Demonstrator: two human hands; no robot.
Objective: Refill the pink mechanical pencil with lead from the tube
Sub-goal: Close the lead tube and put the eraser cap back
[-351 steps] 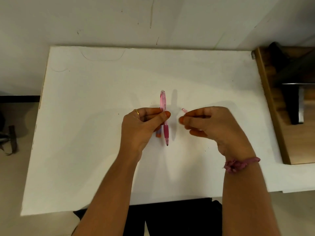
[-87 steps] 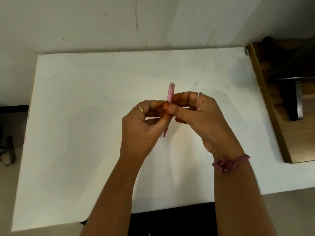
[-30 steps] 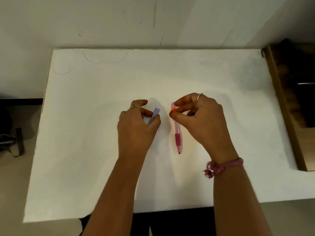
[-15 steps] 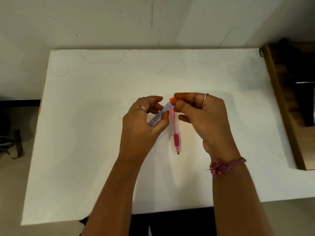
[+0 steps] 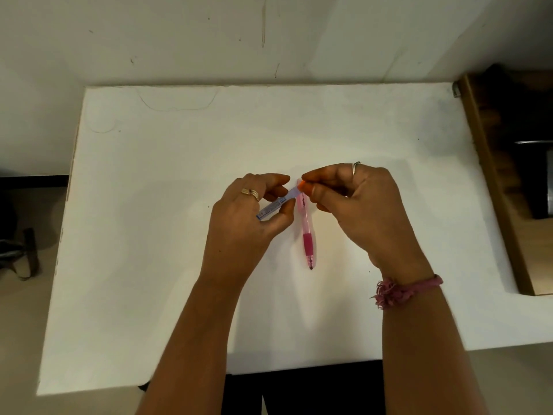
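The pink mechanical pencil (image 5: 307, 232) lies on the white table (image 5: 149, 205), tip toward me, its top end under my fingers. My left hand (image 5: 248, 217) holds the small clear lead tube (image 5: 276, 203) with a blue label, tilted up to the right. My right hand (image 5: 356, 202) pinches the tube's right end between thumb and forefinger, just above the pencil's top. Whether a cap is in those fingers is hidden.
A wooden unit (image 5: 508, 187) with dark objects stands along the table's right edge. The wall runs behind the table's far edge. A dark strap (image 5: 27, 253) lies on the floor to the left.
One second ago my right hand held the pencil's top and my left held the tube apart. Now the pencil lies on the table and both hands meet at the tube's end.
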